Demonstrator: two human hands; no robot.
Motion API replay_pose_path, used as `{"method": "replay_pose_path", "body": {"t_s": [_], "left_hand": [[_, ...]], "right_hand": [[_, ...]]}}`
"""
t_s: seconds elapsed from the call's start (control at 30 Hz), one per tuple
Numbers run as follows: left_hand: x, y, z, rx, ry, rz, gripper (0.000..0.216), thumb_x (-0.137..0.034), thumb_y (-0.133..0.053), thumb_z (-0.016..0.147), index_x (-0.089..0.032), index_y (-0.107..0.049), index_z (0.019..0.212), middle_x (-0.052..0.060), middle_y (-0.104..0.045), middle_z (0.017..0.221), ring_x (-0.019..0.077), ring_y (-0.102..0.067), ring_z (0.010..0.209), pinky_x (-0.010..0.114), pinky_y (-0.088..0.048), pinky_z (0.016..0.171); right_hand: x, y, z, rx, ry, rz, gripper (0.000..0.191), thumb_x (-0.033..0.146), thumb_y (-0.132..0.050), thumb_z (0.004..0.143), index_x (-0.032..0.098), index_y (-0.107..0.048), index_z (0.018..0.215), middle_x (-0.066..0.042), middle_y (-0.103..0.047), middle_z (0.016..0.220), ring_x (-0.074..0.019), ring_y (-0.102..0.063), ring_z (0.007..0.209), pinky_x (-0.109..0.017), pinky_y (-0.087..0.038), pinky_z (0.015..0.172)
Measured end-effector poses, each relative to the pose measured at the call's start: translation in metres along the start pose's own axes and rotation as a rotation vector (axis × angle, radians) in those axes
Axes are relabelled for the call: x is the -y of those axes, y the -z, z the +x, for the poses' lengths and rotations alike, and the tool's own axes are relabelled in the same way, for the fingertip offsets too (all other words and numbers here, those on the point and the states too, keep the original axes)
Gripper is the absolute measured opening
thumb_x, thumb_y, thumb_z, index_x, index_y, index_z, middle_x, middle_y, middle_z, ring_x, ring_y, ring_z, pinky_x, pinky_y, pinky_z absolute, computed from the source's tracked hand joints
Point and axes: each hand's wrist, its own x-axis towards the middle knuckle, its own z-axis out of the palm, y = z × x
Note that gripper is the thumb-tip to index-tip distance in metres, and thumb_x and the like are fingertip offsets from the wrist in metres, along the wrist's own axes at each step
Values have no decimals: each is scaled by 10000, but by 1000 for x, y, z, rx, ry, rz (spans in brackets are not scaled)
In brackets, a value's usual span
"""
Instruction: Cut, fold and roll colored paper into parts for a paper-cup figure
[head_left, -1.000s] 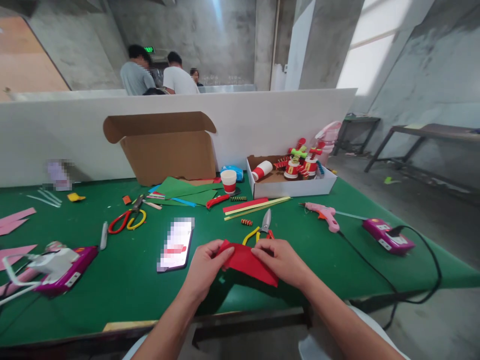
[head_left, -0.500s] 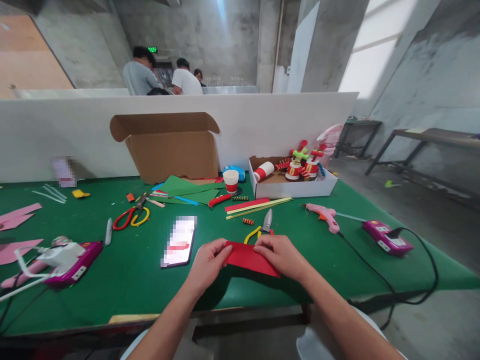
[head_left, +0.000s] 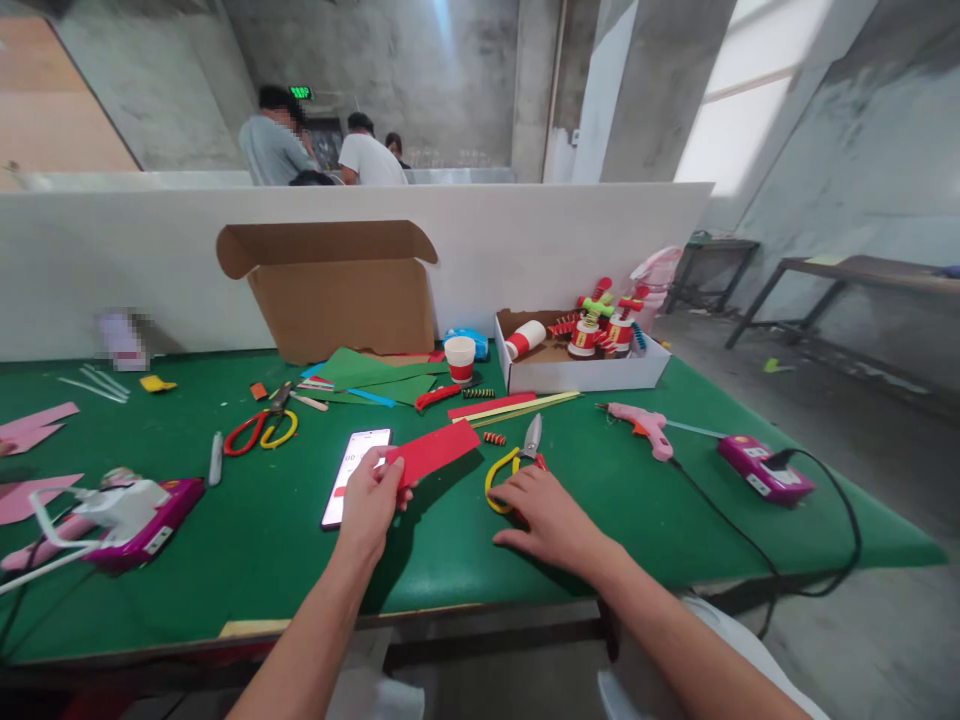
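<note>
A strip of red paper (head_left: 436,451) is pinched at its left end by my left hand (head_left: 373,492), raised over the edge of a phone (head_left: 355,466). My right hand (head_left: 541,517) rests at the handles of a pair of scissors (head_left: 527,447), its thumb and fingers apart. One yellow handle loop shows beside the fingertips; the red handle is mostly covered. The blades point away from me. Just beyond the red paper lie a small coiled paper spring (head_left: 495,438) and narrow yellow strips (head_left: 517,408).
A pink glue gun (head_left: 643,428) with a cord lies at right near a purple power strip (head_left: 765,470). Behind stand a white box (head_left: 585,376) of paper figures and a paper cup (head_left: 460,358). Red-and-yellow scissors (head_left: 262,428) lie left. A white partition (head_left: 585,230) borders the table.
My right hand has let go of the red paper and moved down to the scissors. My left hand has shifted left, keeping the paper, which now slants up to the right.
</note>
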Motion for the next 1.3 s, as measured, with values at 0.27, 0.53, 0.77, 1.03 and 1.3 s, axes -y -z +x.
{"method": "replay_pose_path", "body": {"t_s": [0.27,0.53,0.77,1.03,1.3], "left_hand": [[6,-14,-9,205,89,171,393,-460,-568,656,-200,-461,931,-58,-575,499,103,-489,383,170,-330,356],[12,-18,-18,163,-394,761,337,-410,-399,874,-196,-492,1116,86,-656,943,211,-645,750,319,-504,602],[22,-33,-27,203,-674,876,308,-258,-363,928,-195,-499,1197,97,-593,1142,212,-594,1019,340,-508,845],[17,-45,-42,474,-621,1116,254,-173,-403,896,-199,-621,1022,79,-621,1054,239,-523,951,402,-467,848],[12,-36,-39,633,-554,1121,232,-180,-451,887,-245,-612,1042,57,-596,1114,219,-484,994,370,-439,858]], "right_hand": [[-3,12,1,90,-72,-125,96,289,-665,809,202,-630,830,-35,-654,906,-214,-544,951,-418,-325,1021],[-23,50,-18,221,-301,-211,52,214,-642,773,189,-627,729,-61,-679,856,-233,-587,886,-338,-400,811],[-36,68,68,-162,-122,30,95,197,-538,849,185,-628,876,-29,-675,863,-147,-603,750,-250,-430,693],[-67,55,226,-173,-150,-210,444,174,-591,832,161,-503,1267,-127,-556,1282,-246,-581,1082,-340,-458,890],[-99,39,257,-116,-207,-290,219,246,-534,905,140,-620,1075,-111,-658,1077,-219,-611,984,-371,-471,880]]}}
